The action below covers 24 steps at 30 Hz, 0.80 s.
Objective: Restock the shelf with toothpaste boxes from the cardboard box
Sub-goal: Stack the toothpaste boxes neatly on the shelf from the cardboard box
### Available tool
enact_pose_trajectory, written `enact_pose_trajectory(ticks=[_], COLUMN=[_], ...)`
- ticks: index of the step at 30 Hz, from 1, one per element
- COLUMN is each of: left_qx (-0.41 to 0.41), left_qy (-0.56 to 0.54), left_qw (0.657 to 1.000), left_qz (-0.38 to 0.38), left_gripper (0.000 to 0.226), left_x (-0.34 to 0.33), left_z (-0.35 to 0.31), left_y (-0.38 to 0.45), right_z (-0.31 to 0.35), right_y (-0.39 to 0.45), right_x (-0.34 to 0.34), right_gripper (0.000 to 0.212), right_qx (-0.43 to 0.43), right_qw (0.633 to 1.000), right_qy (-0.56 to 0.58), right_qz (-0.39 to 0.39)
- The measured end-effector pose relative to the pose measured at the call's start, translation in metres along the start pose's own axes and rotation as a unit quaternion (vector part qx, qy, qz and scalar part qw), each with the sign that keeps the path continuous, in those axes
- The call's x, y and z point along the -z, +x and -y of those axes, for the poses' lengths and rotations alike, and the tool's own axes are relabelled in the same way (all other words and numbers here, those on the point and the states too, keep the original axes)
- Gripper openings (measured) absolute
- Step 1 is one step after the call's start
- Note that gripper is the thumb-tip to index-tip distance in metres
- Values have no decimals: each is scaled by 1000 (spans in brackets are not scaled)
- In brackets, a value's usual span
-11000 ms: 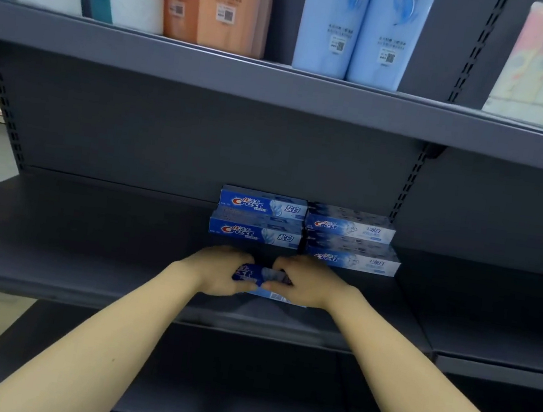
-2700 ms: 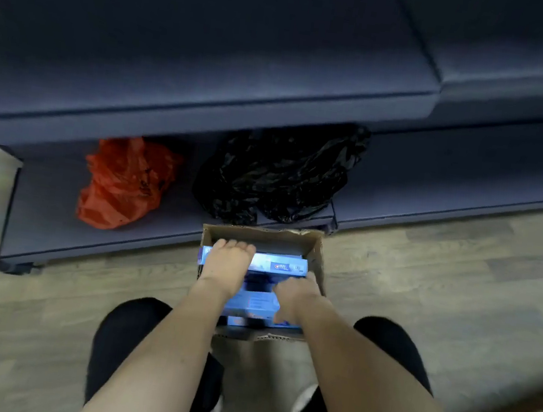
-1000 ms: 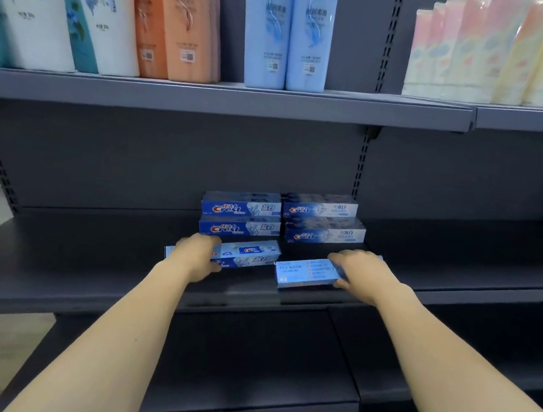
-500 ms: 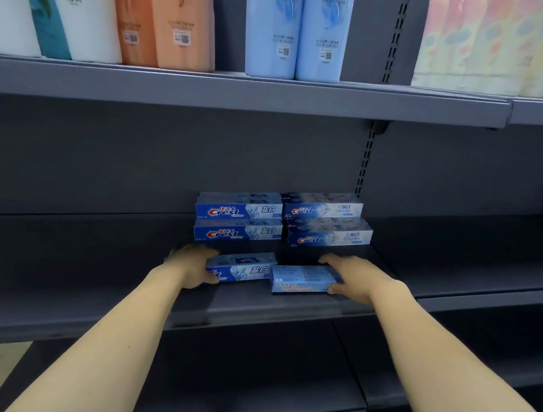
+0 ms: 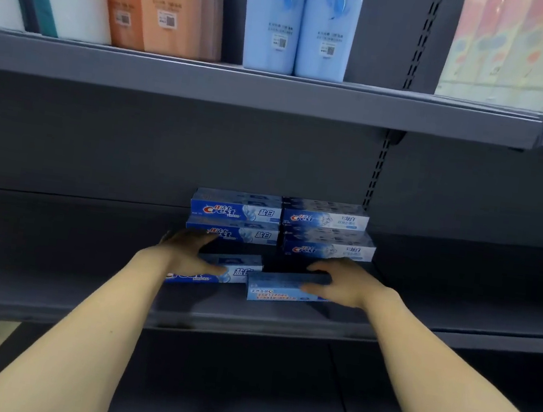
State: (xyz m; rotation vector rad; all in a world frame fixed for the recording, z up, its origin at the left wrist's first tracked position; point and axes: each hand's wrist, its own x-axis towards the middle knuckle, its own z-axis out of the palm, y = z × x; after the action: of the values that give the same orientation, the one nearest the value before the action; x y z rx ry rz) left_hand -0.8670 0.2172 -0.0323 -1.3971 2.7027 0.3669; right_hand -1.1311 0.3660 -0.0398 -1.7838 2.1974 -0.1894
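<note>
On shelf [image 5: 48, 266], 2 toothpaste boxes [image 5: 241, 271] under both hands [image 5: 188, 253].

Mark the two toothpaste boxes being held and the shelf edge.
left-hand box [image 5: 237, 268], head view, front face by the white characters
right-hand box [image 5: 272, 290], head view, front face
shelf [image 5: 247, 323], head view, front lip

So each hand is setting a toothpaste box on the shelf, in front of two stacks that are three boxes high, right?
Not quite. The head view shows the stacks only two boxes high. The rest holds: the left hand and right hand each set a box on the shelf in front.
</note>
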Motion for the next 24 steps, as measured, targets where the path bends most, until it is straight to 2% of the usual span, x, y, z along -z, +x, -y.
enact_pose_trajectory(ticks=[5,8,12,15,18,24], left_qx=[-11,-38,-61,-79,-105,-112], left_qy=[-73,-63,-114,-70,-31,-65], left_qw=[997,997,991,994,994,991], left_qz=[18,13,43,33,17,3], left_gripper=[81,79,76,70,70,52], left_x=[2,-3,-14,-21,-27,-34], left_z=[-35,-57,-85,-96,-100,-100], left_y=[12,15,17,17,15,19], right_z=[-16,-24,-33,-37,-38,-38], right_y=[3,2,0,-2,-4,-7], right_x=[21,28,21,13,10,9], right_gripper=[34,34,33,37,43,49], right_qx=[2,8,1,11,23,9], right_qw=[1000,1000,998,997,997,999], right_qy=[7,-2,-53,-70,-65,23], right_qz=[-21,-18,-13,-33,-27,-22])
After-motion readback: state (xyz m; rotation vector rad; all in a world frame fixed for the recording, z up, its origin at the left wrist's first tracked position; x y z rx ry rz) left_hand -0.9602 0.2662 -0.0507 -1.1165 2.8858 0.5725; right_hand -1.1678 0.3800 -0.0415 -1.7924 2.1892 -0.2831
